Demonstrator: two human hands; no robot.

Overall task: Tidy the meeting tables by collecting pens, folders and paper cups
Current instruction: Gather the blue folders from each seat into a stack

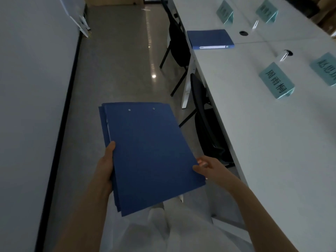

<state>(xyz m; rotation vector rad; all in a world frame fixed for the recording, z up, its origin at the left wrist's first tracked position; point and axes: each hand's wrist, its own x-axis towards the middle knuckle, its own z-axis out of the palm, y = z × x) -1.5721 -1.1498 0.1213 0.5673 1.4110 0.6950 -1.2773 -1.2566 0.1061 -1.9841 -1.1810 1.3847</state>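
Both hands — left hand (106, 165) and right hand (209, 169) — pinch the stack of blue folders (151, 153) over the floor by its edges; the uneven folders may slip apart before reaching the folder on the bench (210, 39).

This is an office meeting room. A long run of white rectangular tables (272, 142) stands end to end along the right, with round black cable openings (243, 33) set into the tops. Teal folded name cards printed with black characters (276, 80) stand at the seats, and a flat blue file folder (210, 39) lies on the far table near its edge. Black metal-framed chairs (177, 46) are pushed in under the table edge. The floor (123, 60) is smooth grey and glossy, and a plain pale wall with a dark skirting strip (61, 113) runs along the left.
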